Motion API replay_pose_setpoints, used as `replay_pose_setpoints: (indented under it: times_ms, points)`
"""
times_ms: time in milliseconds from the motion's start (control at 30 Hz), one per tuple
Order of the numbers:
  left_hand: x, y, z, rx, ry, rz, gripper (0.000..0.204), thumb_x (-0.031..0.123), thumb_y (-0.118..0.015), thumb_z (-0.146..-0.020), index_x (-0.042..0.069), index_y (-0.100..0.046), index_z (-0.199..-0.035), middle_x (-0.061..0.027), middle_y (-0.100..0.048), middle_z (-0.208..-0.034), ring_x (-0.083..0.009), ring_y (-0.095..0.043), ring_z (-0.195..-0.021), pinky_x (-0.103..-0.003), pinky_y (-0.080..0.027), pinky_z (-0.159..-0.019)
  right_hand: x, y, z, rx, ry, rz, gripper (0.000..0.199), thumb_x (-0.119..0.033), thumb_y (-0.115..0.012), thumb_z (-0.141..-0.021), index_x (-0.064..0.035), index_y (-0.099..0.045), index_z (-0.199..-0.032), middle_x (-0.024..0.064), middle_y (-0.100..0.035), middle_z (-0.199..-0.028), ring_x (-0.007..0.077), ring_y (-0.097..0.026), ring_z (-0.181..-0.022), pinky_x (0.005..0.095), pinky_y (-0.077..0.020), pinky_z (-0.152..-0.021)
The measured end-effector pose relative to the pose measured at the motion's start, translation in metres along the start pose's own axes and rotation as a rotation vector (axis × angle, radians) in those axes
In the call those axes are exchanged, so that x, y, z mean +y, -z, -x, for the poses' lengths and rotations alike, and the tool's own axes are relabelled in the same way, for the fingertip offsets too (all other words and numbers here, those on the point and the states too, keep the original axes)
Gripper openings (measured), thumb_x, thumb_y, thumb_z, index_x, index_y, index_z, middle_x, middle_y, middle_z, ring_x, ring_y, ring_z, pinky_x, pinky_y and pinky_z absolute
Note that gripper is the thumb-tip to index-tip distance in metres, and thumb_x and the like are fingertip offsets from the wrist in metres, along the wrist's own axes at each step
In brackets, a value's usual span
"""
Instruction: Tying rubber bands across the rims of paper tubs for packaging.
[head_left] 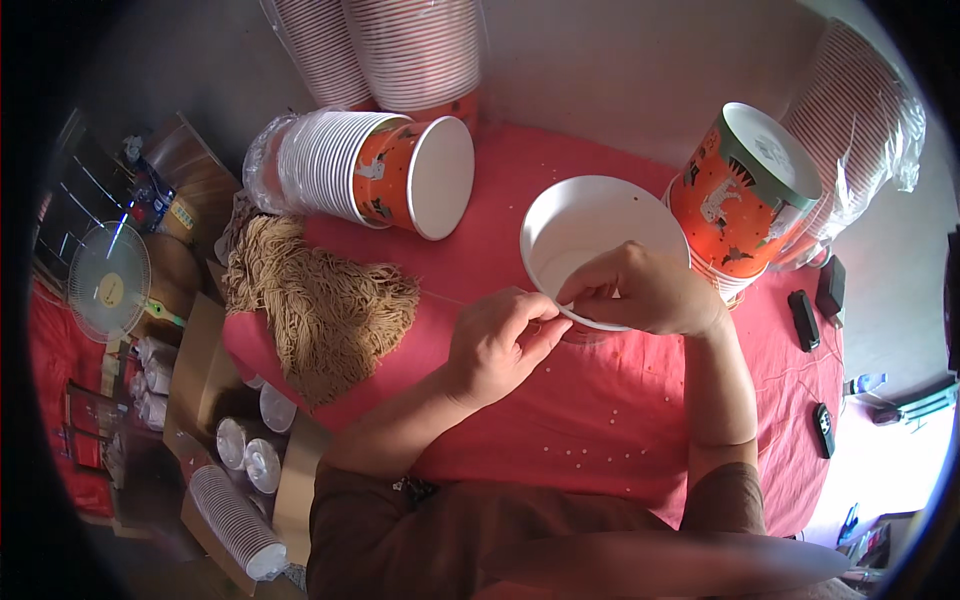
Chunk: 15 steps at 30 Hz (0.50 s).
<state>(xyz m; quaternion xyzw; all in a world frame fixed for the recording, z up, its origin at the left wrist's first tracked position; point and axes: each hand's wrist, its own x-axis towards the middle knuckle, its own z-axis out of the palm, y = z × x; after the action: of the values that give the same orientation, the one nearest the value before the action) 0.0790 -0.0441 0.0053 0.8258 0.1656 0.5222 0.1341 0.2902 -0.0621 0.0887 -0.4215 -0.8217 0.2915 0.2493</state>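
In front of me a large paper bucket stands upright with its white inside showing. My left hand is closed at its near rim, thumb and forefinger pinched together there. My right hand reaches over the same rim, its fingers bent and closed just inside the bucket. Whether a small item sits between those fingertips is hidden. To the left lies a bundle of tan cords. Behind it, a stack of nested paper buckets rests on its side, the end one orange with printed figures.
The table has a red cloth dotted with white bits. At right stand an upturned orange bucket and a plastic-wrapped stack. More stacks rise behind. A remote lies at the right edge. An open carton sits lower left.
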Motion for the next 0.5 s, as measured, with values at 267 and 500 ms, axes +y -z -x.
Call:
replay_pose_setpoints:
  times_ms: [267, 500]
  points:
    - [0.003, -0.002, -0.003, 0.021, 0.019, -0.019, 0.029, 0.005, -0.082, -0.076, 0.007, -0.058, -0.094, -0.0038, -0.066, -0.078, -0.0203, -0.064, -0.063, -0.034, -0.051, -0.054, 0.002, -0.004, -0.003, -0.042, 0.012, 0.031, 0.007, -0.010, -0.066, -0.084, -0.0048, -0.071, -0.085, 0.0119, -0.069, -0.074, 0.0273, -0.067, -0.067, 0.0384, -0.0505, -0.062]
    - [0.002, 0.005, -0.004, -0.059, 0.060, -0.070, 0.036, 0.008, -0.082, -0.076, 0.005, -0.059, -0.104, -0.0065, -0.068, -0.084, -0.0241, -0.069, -0.074, -0.036, -0.056, -0.065, 0.008, -0.003, 0.004, 0.092, 0.018, 0.216, 0.005, -0.007, -0.064, -0.081, -0.0052, -0.065, -0.086, 0.0113, -0.065, -0.074, 0.0285, -0.066, -0.066, 0.0378, -0.0503, -0.061]
